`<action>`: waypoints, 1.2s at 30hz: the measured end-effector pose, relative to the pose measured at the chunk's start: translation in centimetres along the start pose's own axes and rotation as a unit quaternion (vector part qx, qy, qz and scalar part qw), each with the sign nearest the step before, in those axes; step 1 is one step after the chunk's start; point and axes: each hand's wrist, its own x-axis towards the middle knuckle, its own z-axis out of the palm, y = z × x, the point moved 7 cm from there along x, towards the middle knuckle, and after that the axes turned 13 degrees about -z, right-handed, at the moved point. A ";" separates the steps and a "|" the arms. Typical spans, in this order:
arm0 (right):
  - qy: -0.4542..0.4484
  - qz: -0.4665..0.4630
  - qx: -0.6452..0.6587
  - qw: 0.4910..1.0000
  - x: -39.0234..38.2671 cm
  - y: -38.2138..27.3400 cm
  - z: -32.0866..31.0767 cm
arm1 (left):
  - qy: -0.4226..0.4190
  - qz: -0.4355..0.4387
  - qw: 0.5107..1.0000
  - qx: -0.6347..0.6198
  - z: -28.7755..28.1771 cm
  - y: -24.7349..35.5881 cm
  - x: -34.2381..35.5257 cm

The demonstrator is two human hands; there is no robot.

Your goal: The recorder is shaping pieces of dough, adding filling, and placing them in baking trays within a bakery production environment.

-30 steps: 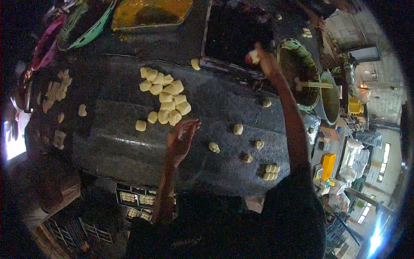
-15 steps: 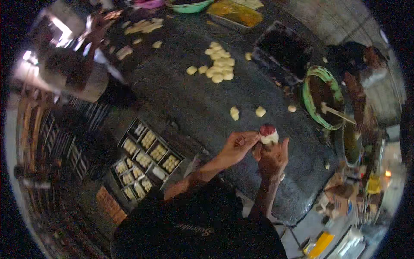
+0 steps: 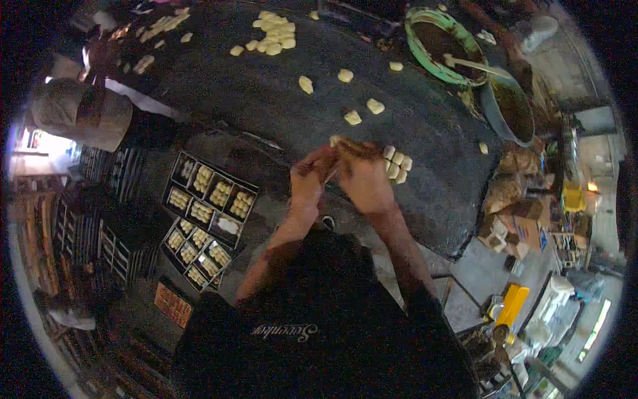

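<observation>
My left hand (image 3: 311,174) and my right hand (image 3: 365,179) meet over the near edge of the dark worktable, fingers curled in and smeared by motion. A small piece of pale dough (image 3: 335,141) shows at the fingertips between them; most of it is hidden by the fingers. Right beside my right hand lies a tight block of dough balls (image 3: 397,165) set in rows, partly covered by that hand. Just beyond my hands are two loose dough pieces, one (image 3: 352,118) nearer and another (image 3: 375,106) to its right.
Farther off lie more dough pieces (image 3: 345,76) and a pile of dough (image 3: 274,32). A green-rimmed basin (image 3: 415,50) of brown filling holds a wooden paddle (image 3: 478,65), beside a grey basin (image 3: 495,110). Black trays (image 3: 211,174) of dough stand lower left. A person (image 3: 86,113) stands at left.
The view has swung, so the table contents sit higher. My hands have closed together over the dough, whose dark red filling showed before. The block of dough balls has come into sight.
</observation>
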 end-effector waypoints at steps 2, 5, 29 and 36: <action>0.203 -0.061 0.198 0.957 0.5 -0.6 -2.9 | 0.045 -0.259 0.943 -0.204 0.0 -0.9 0.7; 0.256 -0.100 0.277 0.921 1.1 1.4 -2.7 | -0.005 -0.256 0.951 -0.173 -0.9 1.3 1.7; 0.262 0.281 0.741 0.551 11.0 9.6 8.0 | -0.045 0.025 0.959 0.279 1.1 7.9 16.1; 0.170 0.049 0.339 0.924 1.6 5.6 -6.4 | -0.040 -0.132 0.990 0.038 4.7 10.5 8.1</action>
